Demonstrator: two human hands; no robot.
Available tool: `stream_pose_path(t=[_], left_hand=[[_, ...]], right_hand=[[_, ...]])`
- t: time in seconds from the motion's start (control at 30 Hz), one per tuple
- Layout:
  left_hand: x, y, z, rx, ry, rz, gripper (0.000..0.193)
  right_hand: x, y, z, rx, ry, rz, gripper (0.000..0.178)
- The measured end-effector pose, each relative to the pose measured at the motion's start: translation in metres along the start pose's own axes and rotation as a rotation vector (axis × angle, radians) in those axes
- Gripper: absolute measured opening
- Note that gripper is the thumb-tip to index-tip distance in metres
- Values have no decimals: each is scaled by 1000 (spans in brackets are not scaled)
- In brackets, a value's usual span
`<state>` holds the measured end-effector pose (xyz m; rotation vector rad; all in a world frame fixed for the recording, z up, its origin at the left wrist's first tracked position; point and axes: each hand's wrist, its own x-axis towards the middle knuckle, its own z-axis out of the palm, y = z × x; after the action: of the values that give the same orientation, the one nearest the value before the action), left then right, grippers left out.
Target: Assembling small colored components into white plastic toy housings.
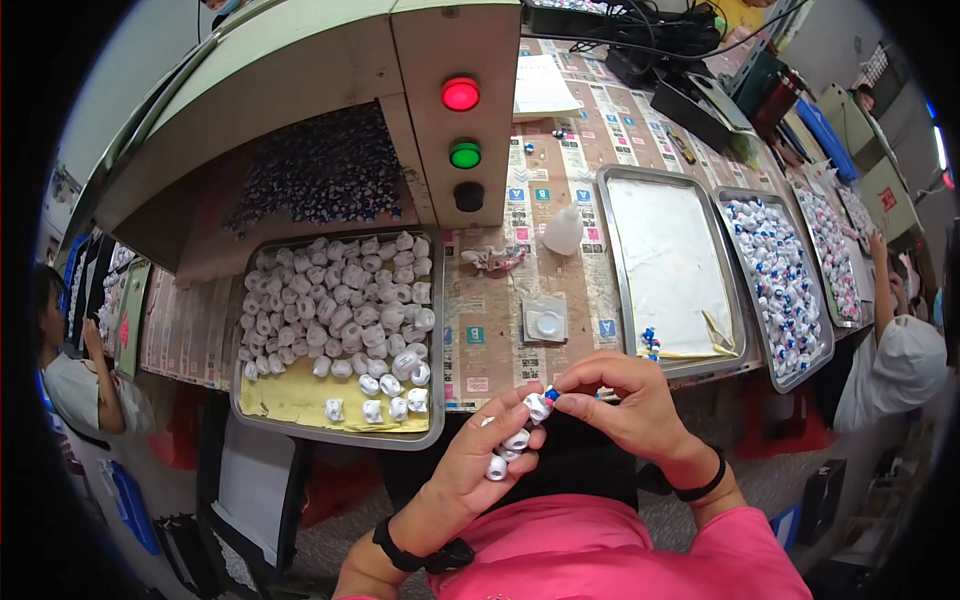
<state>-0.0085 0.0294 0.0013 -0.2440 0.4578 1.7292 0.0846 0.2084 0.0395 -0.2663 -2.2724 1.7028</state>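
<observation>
Several small white hollow plastic pieces [516, 440] are cupped in my left hand [478, 445], its fingers curled round them. One white piece [538, 406] sits at that hand's fingertips. Against it my right hand [630, 405] pinches a tiny blue part [552, 394] between thumb and finger; whether the two are joined I cannot tell. To the left stands a metal tray [437, 400] heaped with white pieces [330, 300] like those in my hand. On the right a paper-lined tray [668, 240] has a few blue-and-white parts [650, 343] in its near left corner.
A cream machine housing [425, 120] with red and green lamps rises behind the left tray; many small dark parts [320, 165] lie beneath it. A white squeeze bottle [564, 231] and a small round dish [546, 322] stand mid-table. Another filled tray [770, 280] lies right. People work on both sides.
</observation>
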Motion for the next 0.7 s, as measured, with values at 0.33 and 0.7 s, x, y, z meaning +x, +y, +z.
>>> stream_pose_path(t=[0.33,0.7], left_hand=[[2,-6,-2,88,1,-4,33],[3,-12,8,158,-53,41,31]], right_hand=[[-3,-2,-9,129,-95,100,15],[-14,6,-6,184,9,-13,12]])
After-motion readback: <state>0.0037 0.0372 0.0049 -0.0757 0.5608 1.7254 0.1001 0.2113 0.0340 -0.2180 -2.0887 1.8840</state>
